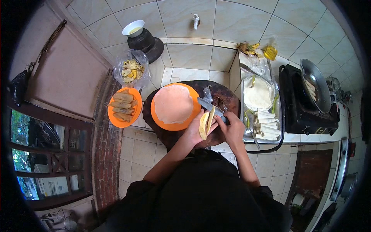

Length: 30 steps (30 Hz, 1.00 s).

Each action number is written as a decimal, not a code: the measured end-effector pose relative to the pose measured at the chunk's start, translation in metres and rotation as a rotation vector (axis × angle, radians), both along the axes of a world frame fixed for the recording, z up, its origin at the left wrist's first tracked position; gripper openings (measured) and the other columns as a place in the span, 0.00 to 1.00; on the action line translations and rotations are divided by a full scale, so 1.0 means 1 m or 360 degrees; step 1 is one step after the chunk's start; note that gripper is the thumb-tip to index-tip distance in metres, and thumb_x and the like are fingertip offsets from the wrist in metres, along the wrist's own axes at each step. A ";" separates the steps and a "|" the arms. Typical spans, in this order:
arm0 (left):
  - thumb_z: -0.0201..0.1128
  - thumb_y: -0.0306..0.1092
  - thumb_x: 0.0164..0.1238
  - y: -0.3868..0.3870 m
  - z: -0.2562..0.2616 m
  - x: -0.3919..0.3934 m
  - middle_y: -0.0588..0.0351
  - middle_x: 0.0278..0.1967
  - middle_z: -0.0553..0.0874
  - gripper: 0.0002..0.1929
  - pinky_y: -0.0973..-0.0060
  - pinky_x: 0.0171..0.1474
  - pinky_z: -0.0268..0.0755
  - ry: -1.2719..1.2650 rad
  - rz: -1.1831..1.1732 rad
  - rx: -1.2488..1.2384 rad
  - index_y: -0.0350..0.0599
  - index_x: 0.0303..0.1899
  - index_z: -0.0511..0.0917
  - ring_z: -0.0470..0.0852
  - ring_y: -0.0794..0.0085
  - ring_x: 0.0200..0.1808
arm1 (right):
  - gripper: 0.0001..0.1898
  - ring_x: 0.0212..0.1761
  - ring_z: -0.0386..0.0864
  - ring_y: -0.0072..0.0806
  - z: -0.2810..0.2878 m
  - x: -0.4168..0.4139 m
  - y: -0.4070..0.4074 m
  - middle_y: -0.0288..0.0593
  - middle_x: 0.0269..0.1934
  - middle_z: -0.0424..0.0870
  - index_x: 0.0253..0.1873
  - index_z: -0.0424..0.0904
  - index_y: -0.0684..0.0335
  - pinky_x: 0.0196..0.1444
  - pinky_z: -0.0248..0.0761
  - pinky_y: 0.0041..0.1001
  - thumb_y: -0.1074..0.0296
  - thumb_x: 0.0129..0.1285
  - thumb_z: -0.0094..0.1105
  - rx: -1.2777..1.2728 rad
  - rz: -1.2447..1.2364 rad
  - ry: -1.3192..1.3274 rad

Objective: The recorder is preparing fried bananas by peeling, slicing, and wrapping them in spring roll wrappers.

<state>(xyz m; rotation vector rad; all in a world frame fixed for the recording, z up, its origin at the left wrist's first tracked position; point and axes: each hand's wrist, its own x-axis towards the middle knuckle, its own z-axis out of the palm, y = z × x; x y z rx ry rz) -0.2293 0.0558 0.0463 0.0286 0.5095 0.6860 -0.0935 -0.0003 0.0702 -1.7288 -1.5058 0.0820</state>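
My left hand (pixel 194 131) holds a peeled banana (pixel 204 125), split lengthwise into pieces, across its palm and fingers. In my right hand (pixel 234 127) is a kitchen knife (pixel 211 106), its blade lying just behind the banana and pointing up to the left. Beyond my left hand, a round pale wrapper sheet (pixel 173 103) lies on an orange plate (pixel 165 127). That plate rests on a dark round wooden block (pixel 223 90). A small crumpled piece of clear plastic (pixel 207 94) sits on the block near the knife tip.
Fried rolls fill another orange plate (pixel 139 108) at left, below a plastic bag of peels (pixel 132 70). A white bowl (pixel 134 28) stands on a dark stone mortar (pixel 142 43). At right, a metal tray (pixel 246 134) holds wrappers and white rolls, beside a stove (pixel 310 121) with a wok (pixel 316 78).
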 end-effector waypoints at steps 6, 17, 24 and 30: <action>0.42 0.49 0.74 0.002 -0.024 -0.022 0.50 0.63 0.68 0.23 0.63 0.66 0.59 -0.0104 -0.0096 0.0045 0.44 0.60 0.64 0.67 0.62 0.64 | 0.14 0.25 0.79 0.40 -0.009 0.010 0.008 0.44 0.25 0.78 0.31 0.77 0.64 0.25 0.70 0.33 0.58 0.54 0.66 -0.0124 -0.0016 -0.0266; 0.54 0.38 0.70 0.016 -0.020 -0.042 0.54 0.59 0.72 0.19 0.70 0.64 0.62 0.0433 0.0090 0.0321 0.44 0.58 0.67 0.70 0.65 0.62 | 0.11 0.35 0.79 0.47 -0.067 0.019 -0.005 0.53 0.35 0.80 0.39 0.78 0.67 0.35 0.73 0.38 0.64 0.58 0.60 -0.0526 0.0055 -0.0169; 0.52 0.35 0.71 0.015 -0.033 -0.036 0.51 0.60 0.71 0.21 0.73 0.63 0.64 0.0363 0.0062 0.0398 0.40 0.61 0.64 0.71 0.67 0.61 | 0.12 0.39 0.76 0.45 -0.053 -0.001 -0.005 0.51 0.38 0.77 0.42 0.77 0.68 0.44 0.69 0.35 0.65 0.59 0.58 -0.0386 -0.0143 -0.0406; 0.56 0.39 0.69 0.007 -0.037 -0.020 0.45 0.59 0.70 0.26 0.71 0.65 0.60 0.0221 -0.0121 0.0442 0.37 0.63 0.60 0.69 0.66 0.62 | 0.11 0.37 0.75 0.20 -0.062 -0.015 0.014 0.39 0.38 0.80 0.46 0.77 0.68 0.41 0.68 0.20 0.66 0.65 0.56 -0.0538 0.0364 0.1542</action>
